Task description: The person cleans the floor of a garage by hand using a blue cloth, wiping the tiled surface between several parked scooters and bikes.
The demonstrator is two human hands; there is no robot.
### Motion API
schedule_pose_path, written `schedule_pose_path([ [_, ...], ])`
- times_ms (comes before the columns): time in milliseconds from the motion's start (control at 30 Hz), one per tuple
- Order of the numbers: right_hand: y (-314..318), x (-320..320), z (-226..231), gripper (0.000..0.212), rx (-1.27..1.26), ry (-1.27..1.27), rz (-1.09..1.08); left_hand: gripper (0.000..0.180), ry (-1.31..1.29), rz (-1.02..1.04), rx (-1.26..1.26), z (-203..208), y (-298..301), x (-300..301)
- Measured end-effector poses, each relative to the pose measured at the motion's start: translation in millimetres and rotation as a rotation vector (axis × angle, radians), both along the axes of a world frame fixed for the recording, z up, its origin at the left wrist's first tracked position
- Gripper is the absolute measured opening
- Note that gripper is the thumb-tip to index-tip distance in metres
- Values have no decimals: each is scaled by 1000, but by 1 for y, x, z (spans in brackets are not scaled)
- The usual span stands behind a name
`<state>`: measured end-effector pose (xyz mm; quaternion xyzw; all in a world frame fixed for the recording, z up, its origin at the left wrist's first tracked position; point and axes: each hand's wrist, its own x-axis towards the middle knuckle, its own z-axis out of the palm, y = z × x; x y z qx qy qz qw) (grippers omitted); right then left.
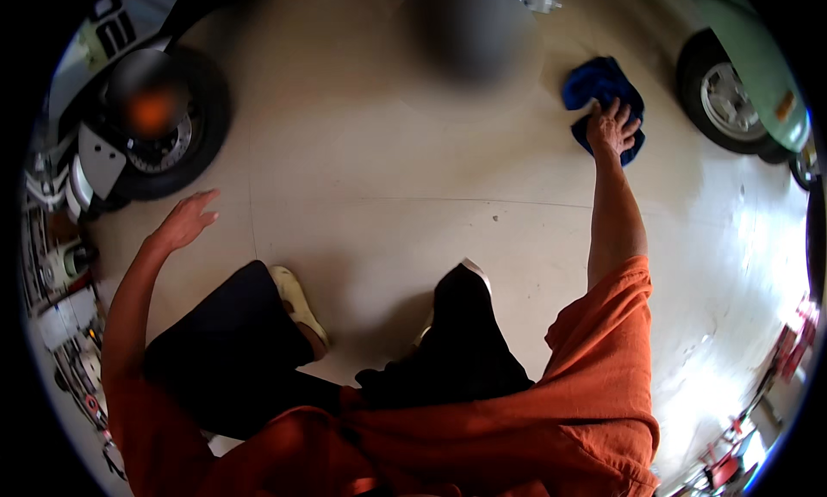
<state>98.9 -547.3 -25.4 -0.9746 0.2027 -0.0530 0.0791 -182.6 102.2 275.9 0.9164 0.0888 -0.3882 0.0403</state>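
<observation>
A dark blue cloth (594,82) lies crumpled on the pale floor, out to the far right. My right hand (612,130) rests on it with the arm stretched out, its fingers spread and lying flat rather than wrapped round the fabric. On the left, my left hand (186,221) hovers with fingers extended and nothing in it. The black tyre (211,122) of a motorbike wheel is the closest thing to that hand, and the two look apart.
A pale green scooter (771,66) with a small wheel (732,96) stands at the upper right. A dark blurred round shape (469,36) covers the top middle. My shoe (297,299) is on the floor (388,183). Cluttered items line the left and right edges.
</observation>
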Motion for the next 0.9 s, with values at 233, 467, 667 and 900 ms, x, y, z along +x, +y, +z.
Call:
schedule_pose_path([
  [233,149,-37,-26,68,-260,-140,196,57,602,290,-35,-34,41,-70],
  [467,327,-179,28,73,21,55,925,51,-12,336,-439,-49,-1,-18],
  [667,322,-155,16,47,100,-2,1401,50,180,117,-348,-40,-40,3],
  [900,258,-103,30,53,117,-49,950,47,25,1,-179,-10,17,-62],
])
